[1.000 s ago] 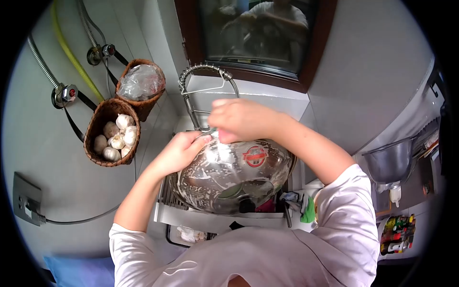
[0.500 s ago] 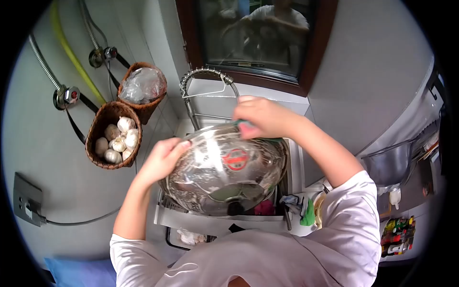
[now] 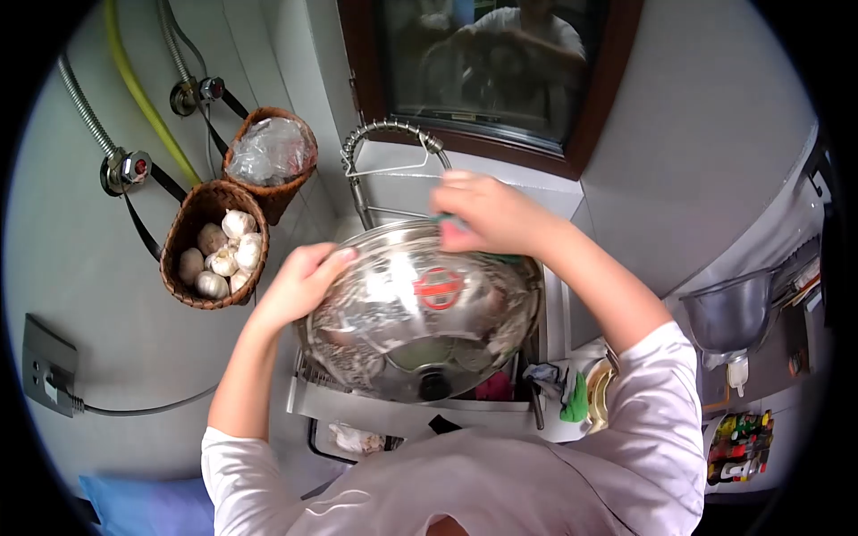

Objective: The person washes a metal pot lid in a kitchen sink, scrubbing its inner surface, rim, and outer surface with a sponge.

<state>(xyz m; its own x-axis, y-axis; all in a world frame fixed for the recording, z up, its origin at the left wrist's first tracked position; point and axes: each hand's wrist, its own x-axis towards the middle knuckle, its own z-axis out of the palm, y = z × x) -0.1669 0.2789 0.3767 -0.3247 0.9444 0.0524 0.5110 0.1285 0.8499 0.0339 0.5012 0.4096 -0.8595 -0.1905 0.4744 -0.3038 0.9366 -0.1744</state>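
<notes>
A large shiny metal pot lid [image 3: 393, 313] with a red round sticker and a black knob is held tilted over the sink [image 3: 553, 308]. My left hand [image 3: 310, 280] grips its left rim, thumb over the domed face. At the far rim, my right hand [image 3: 490, 213] is closed around a pink and green sponge [image 3: 455, 236] pressed to the lid. Fingers hide most of the sponge, so its full shape does not show. Behind the lid stands the spring-necked faucet [image 3: 351, 174]. Whitish streaks and reflections cover parts of the lid.
Two wicker baskets hang at the left, one with garlic bulbs [image 3: 234, 255], the other with clear plastic bags [image 3: 268, 152]. A framed window [image 3: 483, 80] is ahead. Right of the sink lie a green cloth [image 3: 576, 399] and stacked dishes [image 3: 601, 402]. Bottles [image 3: 740, 447] stand farther right.
My right hand with the sponge has shifted slightly up and left along the lid's far rim. The lid has turned a little, and my left hand keeps its grip. The view has shifted slightly.
</notes>
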